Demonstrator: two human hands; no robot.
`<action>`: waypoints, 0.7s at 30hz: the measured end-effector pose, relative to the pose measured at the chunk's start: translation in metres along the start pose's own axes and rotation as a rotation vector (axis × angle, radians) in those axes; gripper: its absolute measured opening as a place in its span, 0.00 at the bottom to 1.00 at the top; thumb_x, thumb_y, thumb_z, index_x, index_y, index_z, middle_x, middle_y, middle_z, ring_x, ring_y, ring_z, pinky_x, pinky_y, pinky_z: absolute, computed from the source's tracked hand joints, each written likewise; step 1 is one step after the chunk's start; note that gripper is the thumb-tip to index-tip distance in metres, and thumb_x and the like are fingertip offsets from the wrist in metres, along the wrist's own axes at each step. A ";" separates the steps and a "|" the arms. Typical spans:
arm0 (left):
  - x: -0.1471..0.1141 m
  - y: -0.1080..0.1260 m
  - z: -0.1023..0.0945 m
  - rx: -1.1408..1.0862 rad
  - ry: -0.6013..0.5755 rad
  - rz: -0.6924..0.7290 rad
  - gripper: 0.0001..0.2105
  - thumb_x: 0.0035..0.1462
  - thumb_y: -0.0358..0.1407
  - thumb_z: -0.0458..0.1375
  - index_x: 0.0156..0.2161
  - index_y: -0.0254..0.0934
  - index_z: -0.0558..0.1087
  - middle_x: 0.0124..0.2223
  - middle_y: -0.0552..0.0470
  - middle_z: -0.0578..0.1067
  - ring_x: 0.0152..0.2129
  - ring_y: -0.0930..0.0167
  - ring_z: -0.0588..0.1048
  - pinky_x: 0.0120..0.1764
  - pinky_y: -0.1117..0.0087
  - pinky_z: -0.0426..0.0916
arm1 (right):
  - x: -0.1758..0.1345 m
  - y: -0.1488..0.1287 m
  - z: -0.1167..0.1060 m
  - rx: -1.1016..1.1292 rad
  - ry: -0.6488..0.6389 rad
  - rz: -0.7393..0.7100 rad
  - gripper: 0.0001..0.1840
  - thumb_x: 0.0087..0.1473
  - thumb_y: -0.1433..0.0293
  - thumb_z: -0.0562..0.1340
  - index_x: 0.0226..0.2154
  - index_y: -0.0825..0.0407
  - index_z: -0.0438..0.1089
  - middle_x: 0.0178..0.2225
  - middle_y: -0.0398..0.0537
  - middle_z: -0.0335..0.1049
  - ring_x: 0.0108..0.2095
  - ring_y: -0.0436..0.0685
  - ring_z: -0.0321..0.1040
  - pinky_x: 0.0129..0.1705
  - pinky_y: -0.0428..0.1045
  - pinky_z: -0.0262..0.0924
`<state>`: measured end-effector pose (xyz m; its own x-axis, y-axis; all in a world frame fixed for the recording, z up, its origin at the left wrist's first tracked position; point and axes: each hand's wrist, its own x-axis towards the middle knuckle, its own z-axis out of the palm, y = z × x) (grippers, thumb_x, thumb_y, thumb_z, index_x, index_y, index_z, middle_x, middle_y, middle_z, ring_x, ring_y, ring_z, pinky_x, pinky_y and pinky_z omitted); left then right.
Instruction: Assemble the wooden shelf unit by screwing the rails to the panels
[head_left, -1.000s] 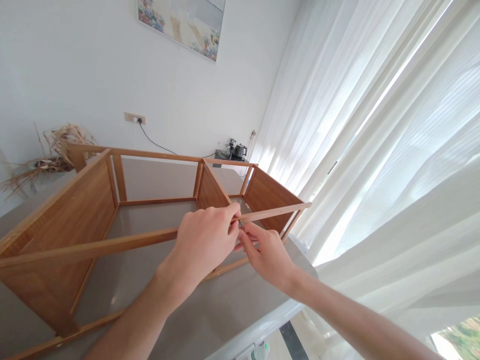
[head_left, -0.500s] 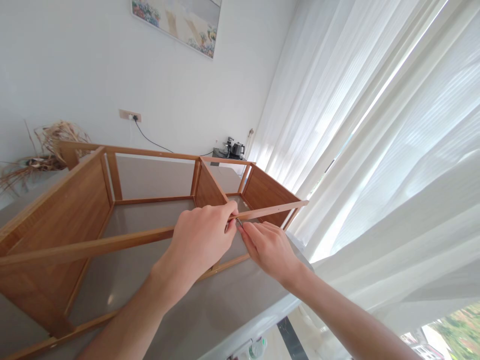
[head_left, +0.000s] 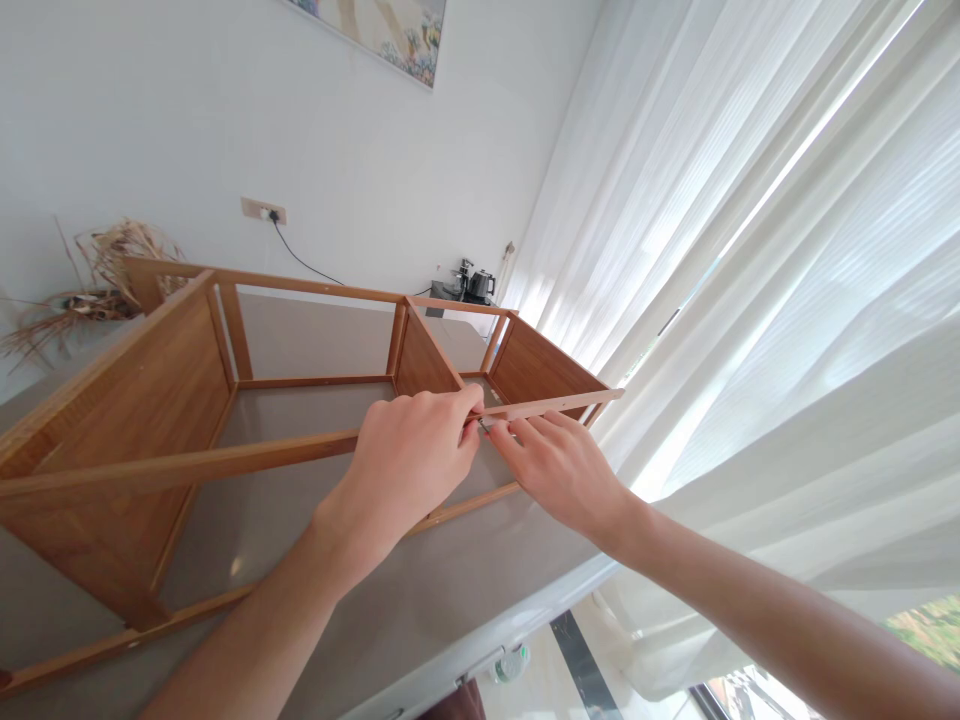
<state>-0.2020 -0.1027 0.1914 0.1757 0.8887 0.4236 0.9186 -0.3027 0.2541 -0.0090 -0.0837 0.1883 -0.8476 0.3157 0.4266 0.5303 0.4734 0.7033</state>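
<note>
One wooden frame (head_left: 150, 400): resting on the grey tabletop (head_left: 405, 600), set back from the near edge (head_left: 495, 630).
Left hand (head_left: 416, 440): closed on the upper front rail (head_left: 225, 464), by the middle divider (head_left: 420, 350).
Right hand (head_left: 562, 465): narrowed to a pinch on a small metal piece (head_left: 483, 427) (mostly hidden), just under that rail.
Room: open inside the frame on both sides of the divider; bounded by curtain (head_left: 750, 420) beyond the right end.

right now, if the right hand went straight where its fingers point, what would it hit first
Likely the left hand, at the wooden rail, just past the small metal piece that the right hand seems to pinch; depth there is hard to judge.
</note>
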 end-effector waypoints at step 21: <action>-0.001 0.001 -0.002 -0.005 -0.006 -0.009 0.07 0.64 0.37 0.51 0.42 0.48 0.72 0.26 0.56 0.78 0.25 0.65 0.78 0.25 0.70 0.47 | 0.008 0.007 -0.013 -0.190 -0.055 -0.195 0.12 0.59 0.85 0.54 0.33 0.55 0.67 0.22 0.43 0.58 0.22 0.52 0.52 0.27 0.52 0.41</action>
<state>-0.2016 -0.1043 0.1928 0.1693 0.8933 0.4164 0.9183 -0.2964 0.2623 -0.0125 -0.0882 0.2045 -0.9283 0.2803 0.2445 0.3393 0.3688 0.8654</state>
